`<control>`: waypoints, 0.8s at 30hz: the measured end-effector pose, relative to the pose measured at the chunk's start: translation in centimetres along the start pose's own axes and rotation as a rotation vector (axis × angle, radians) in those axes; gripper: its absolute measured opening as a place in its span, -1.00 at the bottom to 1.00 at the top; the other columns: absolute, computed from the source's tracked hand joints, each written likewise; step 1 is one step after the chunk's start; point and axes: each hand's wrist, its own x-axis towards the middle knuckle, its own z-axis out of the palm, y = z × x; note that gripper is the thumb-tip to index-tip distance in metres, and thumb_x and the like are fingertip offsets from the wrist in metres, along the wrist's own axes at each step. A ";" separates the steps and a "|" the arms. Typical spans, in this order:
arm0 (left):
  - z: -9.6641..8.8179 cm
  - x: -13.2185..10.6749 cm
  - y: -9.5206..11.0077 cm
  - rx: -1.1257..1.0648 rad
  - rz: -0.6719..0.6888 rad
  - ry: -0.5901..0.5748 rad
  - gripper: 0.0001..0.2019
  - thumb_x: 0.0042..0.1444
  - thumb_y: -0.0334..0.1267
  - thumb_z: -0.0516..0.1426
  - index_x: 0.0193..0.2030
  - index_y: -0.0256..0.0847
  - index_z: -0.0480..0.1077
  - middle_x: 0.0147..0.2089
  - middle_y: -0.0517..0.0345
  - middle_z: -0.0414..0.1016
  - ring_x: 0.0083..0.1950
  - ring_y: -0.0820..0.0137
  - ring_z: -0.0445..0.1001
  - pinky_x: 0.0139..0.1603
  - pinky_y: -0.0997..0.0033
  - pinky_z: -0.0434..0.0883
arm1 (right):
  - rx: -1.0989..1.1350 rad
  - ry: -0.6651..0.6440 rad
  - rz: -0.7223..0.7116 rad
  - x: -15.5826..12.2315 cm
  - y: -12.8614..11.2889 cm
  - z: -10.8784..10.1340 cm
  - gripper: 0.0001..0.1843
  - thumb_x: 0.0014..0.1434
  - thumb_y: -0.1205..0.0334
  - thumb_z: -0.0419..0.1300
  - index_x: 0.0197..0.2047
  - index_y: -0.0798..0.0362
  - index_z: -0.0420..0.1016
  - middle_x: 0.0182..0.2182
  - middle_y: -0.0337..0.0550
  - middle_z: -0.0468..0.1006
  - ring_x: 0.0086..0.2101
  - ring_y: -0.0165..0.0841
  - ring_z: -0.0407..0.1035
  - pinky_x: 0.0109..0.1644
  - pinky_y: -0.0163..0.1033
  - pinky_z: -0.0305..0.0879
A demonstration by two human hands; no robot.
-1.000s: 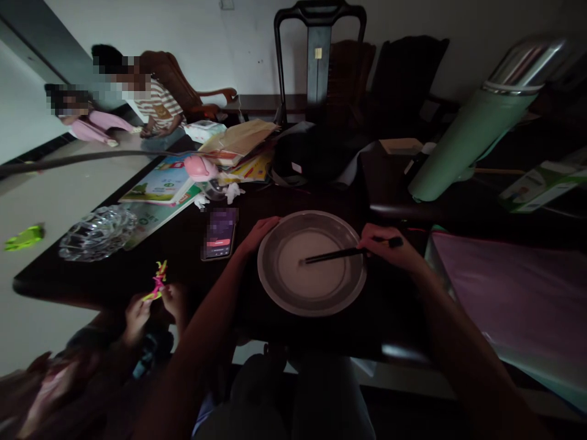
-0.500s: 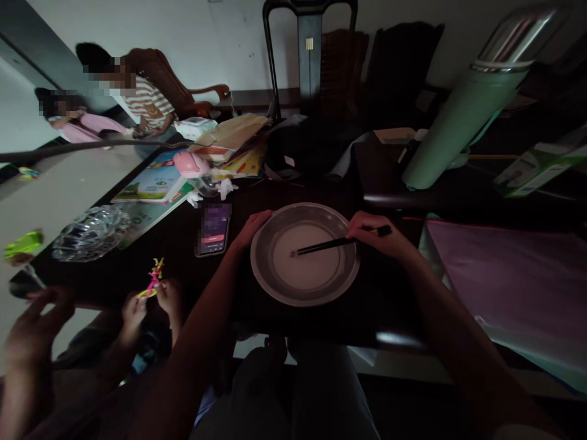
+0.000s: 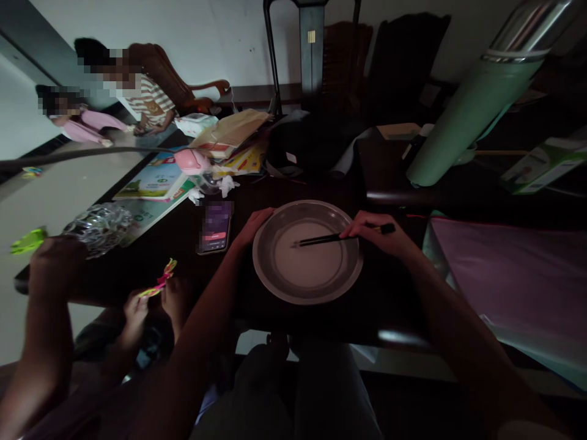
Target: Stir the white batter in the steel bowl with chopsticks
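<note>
A round, shallow metal bowl (image 3: 308,294) rests on the dark table in front of me, with pale, cloudy liquid (image 3: 309,263) in it. My left hand (image 3: 257,225) grips the bowl's left rim, its fingertips partly hidden behind the edge. Over the right rim, my right hand (image 3: 376,232) is closed around a pair of black chopsticks (image 3: 323,239). Their light-coloured tips point left and reach the liquid near the bowl's middle.
A phone (image 3: 215,227) lies left of the bowl, near books (image 3: 153,177) and a clear glass dish (image 3: 103,227). Someone's hands hold a colourful toy (image 3: 160,280); another hand (image 3: 57,263) is further left. A green thermos (image 3: 477,116) and pink folder (image 3: 509,269) are on the right.
The chopsticks have swung slightly, their tips a little higher in view, as my right hand shifts. At left, another person's hand has risen and moved right toward the glass dish.
</note>
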 end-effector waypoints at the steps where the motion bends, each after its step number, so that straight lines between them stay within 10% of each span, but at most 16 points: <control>1: 0.0 0.0 0.0 0.003 -0.001 0.002 -0.42 0.16 0.18 -0.01 -0.09 -0.31 0.53 -0.11 0.03 0.60 0.00 0.20 0.47 0.02 0.35 0.40 | -0.010 0.053 -0.020 0.0 0.1 -0.4 -0.67 0.22 -0.05 0.23 -0.45 -0.03 0.60 -0.41 -0.16 0.66 -0.33 -0.29 0.51 -0.20 -0.17 0.34; 5: 0.2 -0.1 0.1 -0.018 -0.003 0.006 -0.43 0.14 0.18 0.00 -0.10 -0.31 0.53 -0.12 0.03 0.60 0.00 0.20 0.47 0.02 0.33 0.40 | 0.046 0.157 -0.081 -0.4 0.2 -1.9 -0.53 0.31 -0.06 0.12 -0.55 -0.04 0.53 -0.54 -0.20 0.62 -0.40 -0.29 0.49 -0.22 -0.15 0.34; 11: 0.2 -0.1 0.1 -0.044 -0.042 0.009 -0.45 0.14 0.15 0.00 -0.11 -0.30 0.54 -0.16 0.04 0.61 -0.05 0.21 0.49 -0.02 0.34 0.42 | -0.030 -0.075 -0.066 -0.1 0.2 0.0 -0.67 0.26 0.00 0.20 -0.45 -0.05 0.60 -0.38 -0.17 0.69 -0.30 -0.28 0.47 -0.16 -0.13 0.34; 17: 0.1 -0.2 0.4 -0.043 0.001 0.011 -0.50 0.18 0.08 0.01 -0.11 -0.31 0.56 -0.12 0.05 0.61 -0.02 0.23 0.48 0.03 0.37 0.40 | -0.017 0.149 -0.059 -0.3 0.2 -1.9 -0.56 0.29 -0.03 0.15 -0.55 -0.03 0.54 -0.49 -0.18 0.63 -0.40 -0.29 0.48 -0.21 -0.13 0.32; 24: 0.0 -0.1 -0.2 -0.052 -0.004 0.006 -0.41 0.13 0.19 0.03 -0.07 -0.31 0.56 -0.10 0.04 0.61 -0.03 0.22 0.48 0.02 0.35 0.39 | -0.055 -0.047 -0.011 -0.1 0.2 -0.5 -0.65 0.25 -0.03 0.20 -0.46 -0.03 0.59 -0.38 -0.14 0.67 -0.31 -0.28 0.51 -0.19 -0.16 0.34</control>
